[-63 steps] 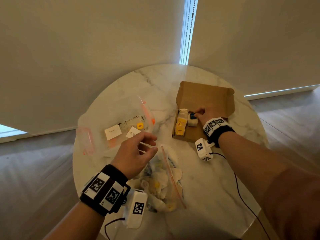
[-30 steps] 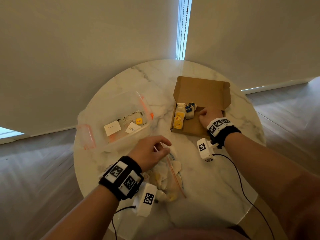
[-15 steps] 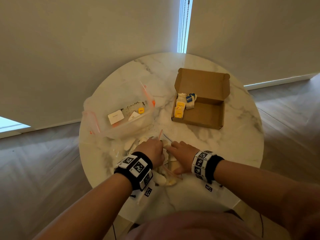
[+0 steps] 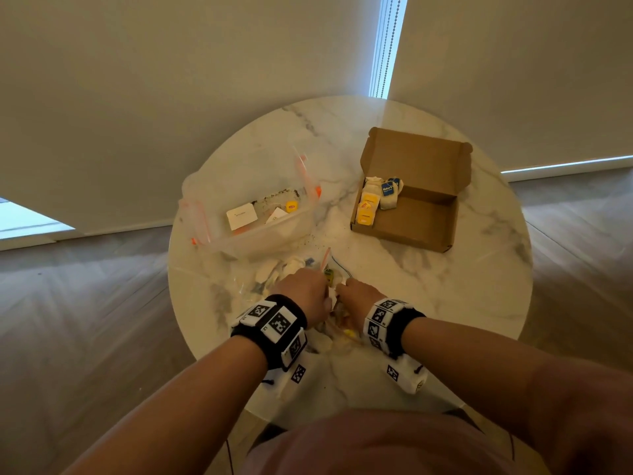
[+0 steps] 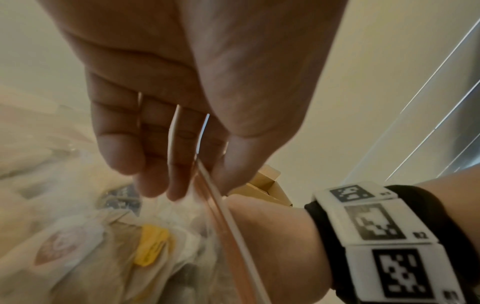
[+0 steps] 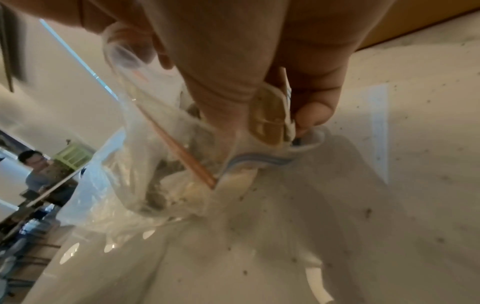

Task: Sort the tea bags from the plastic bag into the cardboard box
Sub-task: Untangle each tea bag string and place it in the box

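A clear zip plastic bag point(image 4: 294, 269) full of tea bags point(image 5: 150, 244) lies at the near middle of the round marble table point(image 4: 462, 286). My left hand point(image 4: 320, 286) pinches the bag's orange zip rim point(image 5: 221, 207) between thumb and fingers and holds the mouth up. My right hand point(image 4: 342, 289) is in the bag's mouth. There, thumb and forefinger pinch a small tan tea bag point(image 6: 270, 119). The open cardboard box point(image 4: 421, 221) stands at the far right, with several tea bags point(image 4: 373, 200) lined along its left side.
A second clear plastic bag point(image 4: 246, 186) with white cards and a yellow tag lies at the far left. Tea crumbs point(image 6: 369, 211) dot the marble near the bags. The table edge runs close to my body. A seated person point(image 6: 33, 164) is far off.
My right hand left the cardboard box and came back into the bag's mouth. My left hand dropped to the bag and took its rim. The head view tilted downward.
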Demonstrator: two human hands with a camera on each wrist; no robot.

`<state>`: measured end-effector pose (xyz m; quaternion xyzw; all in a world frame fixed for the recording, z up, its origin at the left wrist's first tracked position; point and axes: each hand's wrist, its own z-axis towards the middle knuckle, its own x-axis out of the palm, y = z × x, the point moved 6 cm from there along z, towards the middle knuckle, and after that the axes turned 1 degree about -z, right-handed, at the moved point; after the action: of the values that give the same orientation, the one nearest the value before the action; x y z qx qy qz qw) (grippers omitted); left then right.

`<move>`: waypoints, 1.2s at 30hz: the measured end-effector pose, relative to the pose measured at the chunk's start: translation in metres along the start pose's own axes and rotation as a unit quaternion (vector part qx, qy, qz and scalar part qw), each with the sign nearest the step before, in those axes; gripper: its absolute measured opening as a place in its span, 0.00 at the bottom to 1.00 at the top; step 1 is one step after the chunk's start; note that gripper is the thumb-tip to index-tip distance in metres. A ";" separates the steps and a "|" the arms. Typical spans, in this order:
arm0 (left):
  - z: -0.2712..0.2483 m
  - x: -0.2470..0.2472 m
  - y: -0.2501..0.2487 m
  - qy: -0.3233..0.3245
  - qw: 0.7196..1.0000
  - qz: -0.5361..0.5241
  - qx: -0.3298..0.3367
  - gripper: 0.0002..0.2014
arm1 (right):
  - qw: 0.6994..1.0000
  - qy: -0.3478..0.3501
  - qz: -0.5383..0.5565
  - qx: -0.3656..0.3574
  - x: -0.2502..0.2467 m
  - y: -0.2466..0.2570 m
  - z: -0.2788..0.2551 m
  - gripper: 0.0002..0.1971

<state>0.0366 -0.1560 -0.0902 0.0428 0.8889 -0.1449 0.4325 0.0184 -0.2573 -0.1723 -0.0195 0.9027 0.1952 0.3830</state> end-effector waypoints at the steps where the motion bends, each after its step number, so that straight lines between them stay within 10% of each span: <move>1: 0.000 0.001 0.000 -0.002 1.000 -0.002 0.000 0.13 | 1.000 0.000 0.002 0.007 0.000 0.000 0.001 0.22; 36: -0.002 0.003 0.008 -0.009 0.998 -0.060 0.011 0.22 | 0.979 -0.154 0.133 -0.009 -0.101 -0.023 -0.074 0.10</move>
<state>0.0347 -0.1480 -0.0933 -0.0073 0.8840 -0.1814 0.4307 0.0435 -0.3176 -0.0627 0.1277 0.8256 0.2535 0.4878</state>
